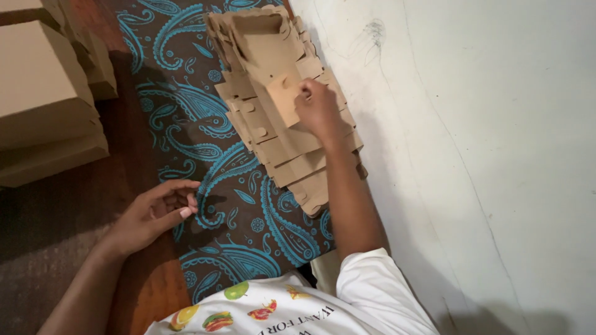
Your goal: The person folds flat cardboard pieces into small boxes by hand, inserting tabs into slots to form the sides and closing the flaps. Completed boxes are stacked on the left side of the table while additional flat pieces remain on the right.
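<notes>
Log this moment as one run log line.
right hand: gripping top sheet of flat cardboard stack | left hand: empty, resting on paisley cloth | wall: beside stack

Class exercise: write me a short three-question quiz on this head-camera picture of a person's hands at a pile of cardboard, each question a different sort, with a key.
1. True or false: the right hand touches the stack of flat brown die-cut cardboard blanks.
2. Multiple choice: the left hand is
A. gripping a cardboard blank
B. holding nothing, fingers curled, at the edge of the dark cloth with turquoise paisley pattern
C. pressed flat on the white wall
3. Fill in: the folded plain brown cardboard boxes are piled at the picture's upper ____.

Key
1. True: its fingertips are on the top blank.
2. B.
3. Left; the white wall is at the right.
</notes>
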